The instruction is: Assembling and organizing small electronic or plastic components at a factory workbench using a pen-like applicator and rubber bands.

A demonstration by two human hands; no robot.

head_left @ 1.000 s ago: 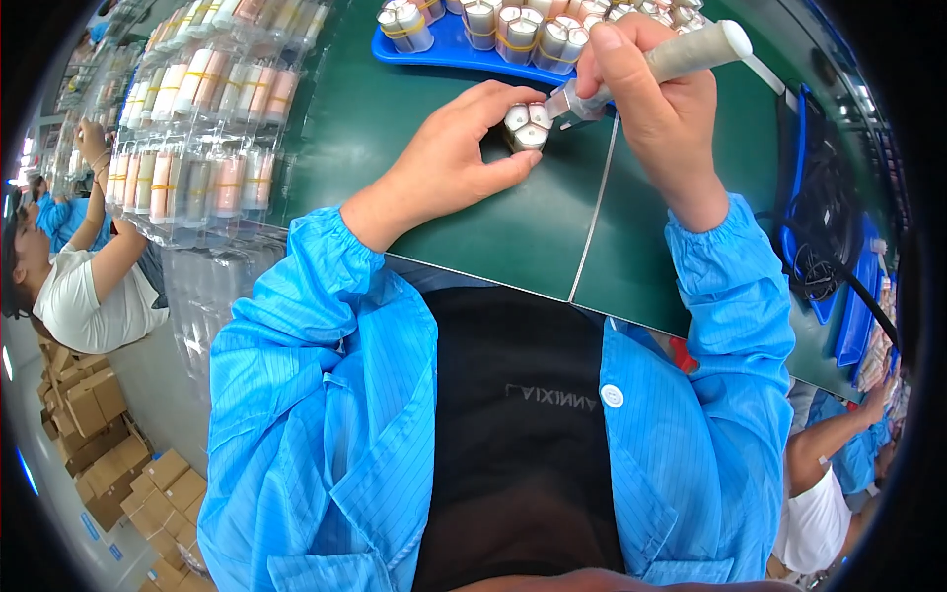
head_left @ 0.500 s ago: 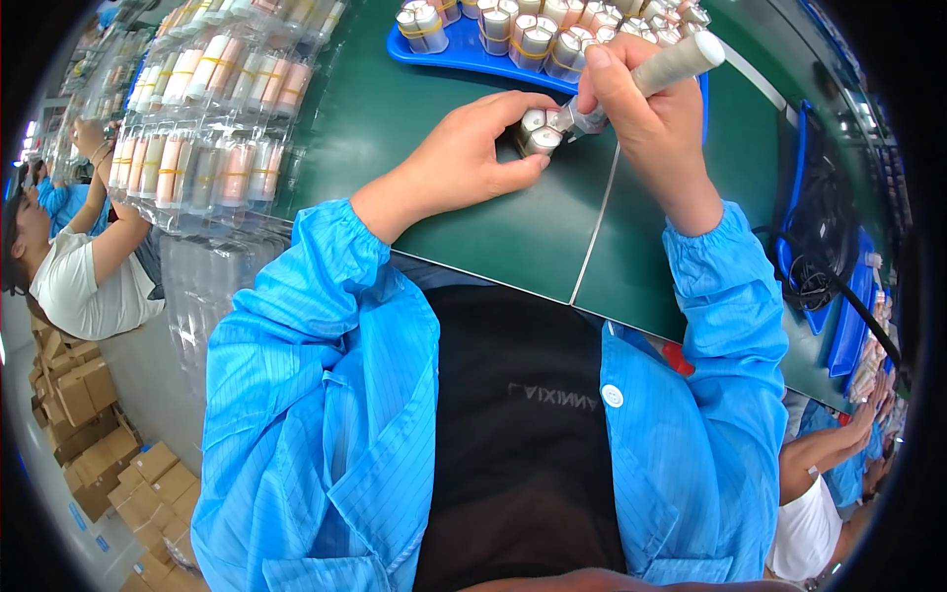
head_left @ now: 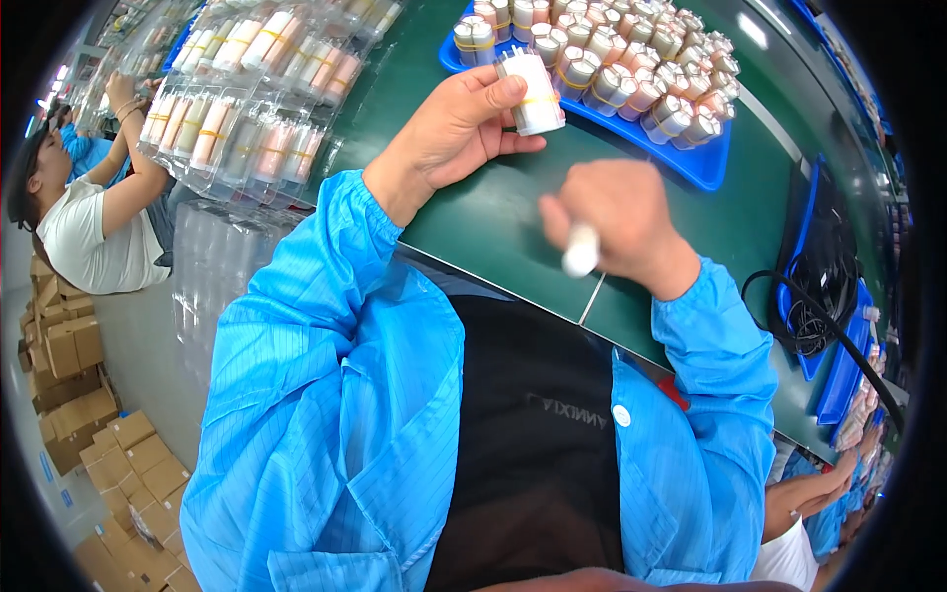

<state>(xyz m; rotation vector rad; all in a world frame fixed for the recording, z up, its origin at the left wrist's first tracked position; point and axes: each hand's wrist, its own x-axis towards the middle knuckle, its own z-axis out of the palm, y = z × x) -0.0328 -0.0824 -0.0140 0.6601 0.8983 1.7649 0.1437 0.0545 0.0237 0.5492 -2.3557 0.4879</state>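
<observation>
Banded bundle near the blue tray — my left hand pinches its sides, presumably to leave both ends free; my right hand, apart, wraps round a blurred rod.

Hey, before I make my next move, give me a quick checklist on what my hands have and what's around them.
1. Left hand has the bundle: ok, held between thumb and fingers.
2. Yellow band on the bundle: ok, visible across its side.
3. Right hand has the tool: ok, closed around it, though blurred.
4. Tool's tip clear of everything: cannot tell; only the pale end shows.
5. Bundle clear of the blue tray: cannot tell; they overlap in this view.
6. Black cables away from both hands: ok, off to the right.
</observation>
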